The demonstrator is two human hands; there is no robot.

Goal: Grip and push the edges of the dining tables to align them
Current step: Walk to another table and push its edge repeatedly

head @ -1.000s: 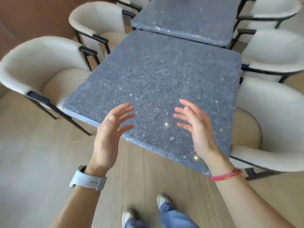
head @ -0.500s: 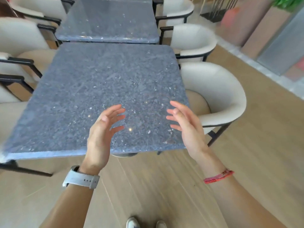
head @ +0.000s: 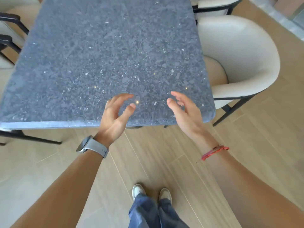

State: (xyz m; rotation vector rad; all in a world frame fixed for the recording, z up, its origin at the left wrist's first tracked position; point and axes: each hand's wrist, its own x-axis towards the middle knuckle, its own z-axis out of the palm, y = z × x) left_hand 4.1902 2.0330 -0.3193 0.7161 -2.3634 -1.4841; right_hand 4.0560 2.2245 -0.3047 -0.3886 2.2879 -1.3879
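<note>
A square dining table with a speckled grey stone top fills the upper part of the view, its near edge facing me. My left hand hovers over that edge near the middle, fingers loosely curved, holding nothing. My right hand hovers beside it towards the table's right corner, fingers relaxed and spread, also holding nothing. Whether either hand touches the tabletop I cannot tell. The second table is out of view.
A cream upholstered chair with black legs stands tucked at the table's right side. Black chair arms show at the left. Another chair sits at the top right. Wooden floor lies under my feet.
The view has dropped and closed in on the near table; the far table has left the frame. Both hands have come closer to the near edge, and the fingers have curled a little.
</note>
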